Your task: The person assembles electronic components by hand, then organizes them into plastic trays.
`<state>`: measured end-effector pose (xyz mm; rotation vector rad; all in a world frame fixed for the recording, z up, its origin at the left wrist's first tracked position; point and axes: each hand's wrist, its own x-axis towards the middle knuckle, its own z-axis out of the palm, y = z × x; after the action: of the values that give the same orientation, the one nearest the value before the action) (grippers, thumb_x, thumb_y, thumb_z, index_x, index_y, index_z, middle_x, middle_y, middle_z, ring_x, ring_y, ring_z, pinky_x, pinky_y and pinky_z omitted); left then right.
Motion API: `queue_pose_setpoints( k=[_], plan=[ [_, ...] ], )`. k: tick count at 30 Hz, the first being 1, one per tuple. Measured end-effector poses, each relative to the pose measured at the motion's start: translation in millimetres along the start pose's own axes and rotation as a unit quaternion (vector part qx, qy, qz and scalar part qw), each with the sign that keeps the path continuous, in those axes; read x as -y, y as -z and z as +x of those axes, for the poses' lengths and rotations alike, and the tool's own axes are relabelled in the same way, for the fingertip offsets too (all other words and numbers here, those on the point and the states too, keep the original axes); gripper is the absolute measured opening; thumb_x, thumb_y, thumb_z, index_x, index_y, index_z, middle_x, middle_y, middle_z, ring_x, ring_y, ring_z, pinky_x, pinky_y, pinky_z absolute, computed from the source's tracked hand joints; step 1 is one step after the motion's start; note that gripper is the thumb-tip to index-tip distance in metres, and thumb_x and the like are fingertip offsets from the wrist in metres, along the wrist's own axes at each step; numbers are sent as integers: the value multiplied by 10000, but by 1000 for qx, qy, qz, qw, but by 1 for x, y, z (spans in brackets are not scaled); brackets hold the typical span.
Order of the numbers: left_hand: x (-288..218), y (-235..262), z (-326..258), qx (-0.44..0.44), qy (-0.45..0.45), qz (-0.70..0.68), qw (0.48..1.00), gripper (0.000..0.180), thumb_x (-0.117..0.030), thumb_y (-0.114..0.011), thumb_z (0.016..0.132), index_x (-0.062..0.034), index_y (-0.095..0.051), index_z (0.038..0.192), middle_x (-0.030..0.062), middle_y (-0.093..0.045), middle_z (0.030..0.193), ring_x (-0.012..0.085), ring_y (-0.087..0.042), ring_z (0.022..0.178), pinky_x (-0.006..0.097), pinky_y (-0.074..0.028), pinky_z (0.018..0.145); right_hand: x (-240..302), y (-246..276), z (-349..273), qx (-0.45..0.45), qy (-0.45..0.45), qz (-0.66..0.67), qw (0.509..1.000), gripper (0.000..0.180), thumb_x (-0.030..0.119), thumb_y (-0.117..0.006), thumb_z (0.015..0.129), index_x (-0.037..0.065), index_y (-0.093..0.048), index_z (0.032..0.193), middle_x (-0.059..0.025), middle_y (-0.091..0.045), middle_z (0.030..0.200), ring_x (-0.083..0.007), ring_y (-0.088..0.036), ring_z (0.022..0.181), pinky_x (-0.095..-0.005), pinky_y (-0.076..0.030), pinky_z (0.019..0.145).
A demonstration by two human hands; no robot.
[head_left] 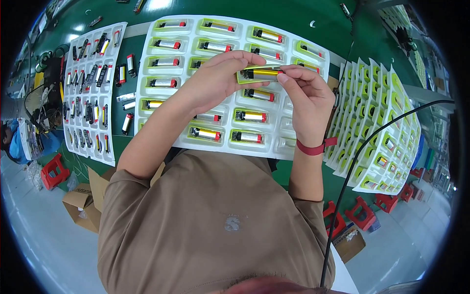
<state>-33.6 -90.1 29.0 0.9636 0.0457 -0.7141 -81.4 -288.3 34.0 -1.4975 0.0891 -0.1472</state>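
Above a white tray (156,100) I hold a flat lime-green casing (242,77) between both hands. A small cylindrical battery (262,74) with a yellow wrap and a dark wired end lies in it. My left hand (220,76) grips the casing at its left end, fingers curled behind it. With thumb and fingers pinched, my right hand (311,90) closes on the battery's right end; the fingertips partly hide that end. In the tray's pockets sit more lime-green casings, most with a red-ended battery (250,115) inside.
Left of the tray, another white tray (110,93) holds loose batteries and dark parts. Several loose batteries (130,65) lie on the green table (191,7) between them. A stack of filled trays (377,117) stands at right, with a black cable (364,147) hanging before it.
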Motion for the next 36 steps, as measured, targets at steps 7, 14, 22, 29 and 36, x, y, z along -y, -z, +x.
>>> queue_pose_setpoints(
  k=[7,14,22,29,36],
  plan=[
    [0,-1,0,-15,-7,6,1000,359,-155,-381,1087,82,-588,1261,163,-572,1326,259,-540,1297,491,-484,1114,-5,1,4,-3,-24,29,999,117,-48,-733,894,-26,-689,1000,-99,-739,1047,-108,-689,888,-232,-543,811],
    [0,2,2,-4,-11,-15,1000,347,-143,-397,1081,85,-600,1247,163,-569,1309,255,-543,1289,498,-492,1113,-8,2,5,4,-18,56,998,127,-64,-718,898,-22,-684,1013,-107,-733,1069,-116,-687,923,-238,-541,834],
    [-4,-3,0,-12,-1,-15,1000,319,-76,-354,1066,116,-532,1248,172,-529,1299,243,-549,1263,448,-511,1123,-9,-2,4,10,-12,14,1000,117,-49,-715,908,-26,-683,1019,-94,-728,1065,-115,-682,922,-239,-538,828],
    [0,0,2,9,4,-23,1000,306,-95,-393,1064,89,-538,1262,144,-544,1287,241,-594,1223,407,-520,1096,-11,-6,3,-10,0,-40,999,155,-28,-739,891,-15,-693,1038,-85,-725,1055,-106,-658,916,-244,-532,805],
    [6,4,-2,51,-31,154,986,355,-35,-500,1023,30,-505,1371,120,-562,1344,243,-629,1211,365,-506,1062,-18,-6,1,-37,130,-131,982,273,-11,-752,877,18,-680,1139,-55,-649,1080,-106,-634,927,-243,-531,771]
  ],
)
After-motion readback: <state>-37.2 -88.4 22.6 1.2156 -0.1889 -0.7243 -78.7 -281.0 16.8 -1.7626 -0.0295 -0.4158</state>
